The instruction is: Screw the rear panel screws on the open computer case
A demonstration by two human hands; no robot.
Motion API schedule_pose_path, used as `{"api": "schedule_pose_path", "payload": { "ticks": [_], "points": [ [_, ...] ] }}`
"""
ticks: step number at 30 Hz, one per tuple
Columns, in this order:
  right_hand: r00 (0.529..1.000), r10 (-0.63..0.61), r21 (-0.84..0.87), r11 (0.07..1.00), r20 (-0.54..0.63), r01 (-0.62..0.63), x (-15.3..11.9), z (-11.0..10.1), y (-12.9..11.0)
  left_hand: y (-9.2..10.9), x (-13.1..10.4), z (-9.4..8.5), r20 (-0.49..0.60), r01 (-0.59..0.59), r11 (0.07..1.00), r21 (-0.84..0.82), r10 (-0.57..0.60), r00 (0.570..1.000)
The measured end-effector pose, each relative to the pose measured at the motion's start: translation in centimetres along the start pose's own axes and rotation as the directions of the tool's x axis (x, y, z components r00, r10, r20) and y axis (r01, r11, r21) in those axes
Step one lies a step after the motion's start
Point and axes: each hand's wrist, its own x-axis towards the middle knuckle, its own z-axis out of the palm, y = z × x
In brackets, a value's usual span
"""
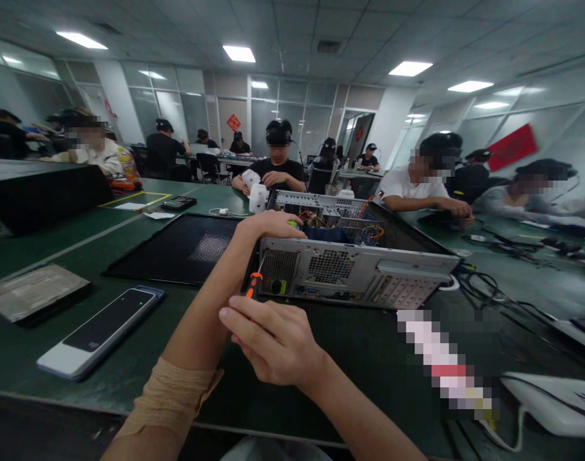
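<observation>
An opened desktop computer case (357, 272) lies on its side, its grey rear panel facing me and its wiring exposed on top. My left hand (275, 224) reaches across to the top left corner of that panel, its thumb and fingers closed about the edge; some fingertips are hidden inside. A screwdriver (255, 282) with an orange and black handle is gripped in my right hand (277, 336). Its thin shaft points up at the left end of the rear panel, beside the power supply grille (280, 264). Whether the tip touches a screw I cannot tell.
A black side panel (152, 256) lies left of the case. Nearer are a hard drive (35, 291) and a white and black power bank (100, 333). Cables (494, 291) and a white device (556, 403) lie at right. A person (277, 166) sits opposite; others work around.
</observation>
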Motion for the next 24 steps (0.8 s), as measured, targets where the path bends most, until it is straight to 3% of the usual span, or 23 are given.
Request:
{"api": "schedule_pose_path", "payload": {
  "ticks": [8,15,24],
  "points": [
    [1.0,0.014,-0.042,0.999,0.017,-0.013,0.25,0.54,-0.33,-0.24,0.04,0.04,0.002,-0.017,1.0,-0.023,0.017,1.0],
    [0.971,0.108,-0.142,0.98,-0.215,-0.141,-0.29,0.62,-0.24,-0.08,-0.15,-0.09,-0.003,0.002,1.0,-0.024,-0.002,1.0],
    [0.978,0.102,-0.119,0.985,-0.183,-0.125,-0.35,0.59,-0.1,-0.1,-0.06,-0.08,0.004,0.004,1.0,-0.021,-0.004,1.0]
  ]
}}
